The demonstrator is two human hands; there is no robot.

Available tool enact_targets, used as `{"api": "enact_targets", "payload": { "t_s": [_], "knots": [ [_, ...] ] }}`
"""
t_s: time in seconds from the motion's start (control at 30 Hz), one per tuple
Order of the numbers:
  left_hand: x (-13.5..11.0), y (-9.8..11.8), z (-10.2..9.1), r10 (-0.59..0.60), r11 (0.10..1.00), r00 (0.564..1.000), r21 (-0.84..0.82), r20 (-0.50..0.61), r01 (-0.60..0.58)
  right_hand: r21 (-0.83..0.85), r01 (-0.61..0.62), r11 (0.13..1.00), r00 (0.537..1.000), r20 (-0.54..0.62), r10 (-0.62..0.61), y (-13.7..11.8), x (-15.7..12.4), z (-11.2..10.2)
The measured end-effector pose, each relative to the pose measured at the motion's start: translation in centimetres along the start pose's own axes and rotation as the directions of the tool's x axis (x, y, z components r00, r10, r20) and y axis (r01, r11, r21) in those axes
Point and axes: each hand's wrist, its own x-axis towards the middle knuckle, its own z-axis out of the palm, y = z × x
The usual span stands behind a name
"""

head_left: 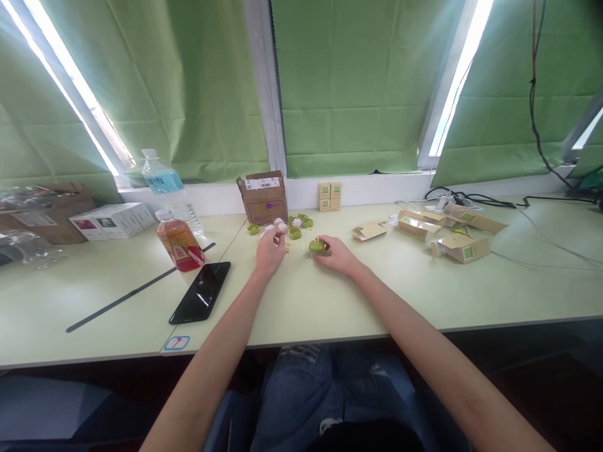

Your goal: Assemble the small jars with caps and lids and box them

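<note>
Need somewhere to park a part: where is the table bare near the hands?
Bare table between the forearms, right of the phone. Another along the near edge before the folded cartons. Crowded: green pieces lie between the brown box and the hands; left hand pinches a pink piece, right hand a green piece.

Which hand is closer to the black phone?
Left. The left hand rests just beyond and right of the black phone; the right hand is farther right, holding a small green object.
</note>
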Motion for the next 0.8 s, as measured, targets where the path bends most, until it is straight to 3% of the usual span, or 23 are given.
{"api": "enact_targets", "payload": {
  "t_s": [0.17, 0.3, 0.37, 0.47, 0.53, 0.63, 0.7, 0.8],
  "knots": [
    [-0.3, -0.6, 0.5, 0.027, 0.990, 0.985, 0.131, 0.172, -0.050, -0.065, -0.014, 0.998, 0.997, -0.070, 0.009, -0.4, -0.1, -0.4],
    [-0.8, 1.2, 0.4, 0.219, 0.969, 0.955, 0.069, 0.200, -0.236, -0.128, -0.068, 0.989, 0.963, -0.268, 0.032, -0.3, 0.0, -2.1],
    [-1.3, 2.4, 0.2, 0.296, 0.953, 0.935, 0.005, 0.197, -0.303, -0.191, -0.182, 0.964, 0.923, -0.372, 0.101, 0.5, 0.0, -3.3],
    [-2.2, 3.8, 0.5, 0.375, 0.925, 0.899, -0.030, 0.225, -0.378, -0.396, -0.446, 0.803, 0.842, -0.490, 0.226, 2.4, -0.3, -4.7],
    [-2.8, 4.4, 0.9, 0.413, 0.907, 0.871, -0.029, 0.266, -0.421, -0.447, -0.543, 0.711, 0.820, -0.462, 0.336, 3.4, -0.5, -5.1],
    [-3.1, 4.9, 1.5, 0.446, 0.889, 0.844, -0.035, 0.296, -0.457, -0.427, -0.594, 0.682, 0.804, -0.340, 0.487, 3.6, -0.6, -4.9],
    [-3.0, 5.0, 1.6, 0.454, 0.886, 0.843, -0.042, 0.288, -0.463, -0.421, -0.568, 0.707, 0.823, -0.293, 0.486, 3.0, -0.5, -4.5],
    [-2.9, 5.2, 1.2, 0.455, 0.886, 0.850, -0.039, 0.265, -0.462, -0.447, -0.482, 0.754, 0.868, -0.361, 0.341, 1.9, -0.3, -3.9]
  ]
}}
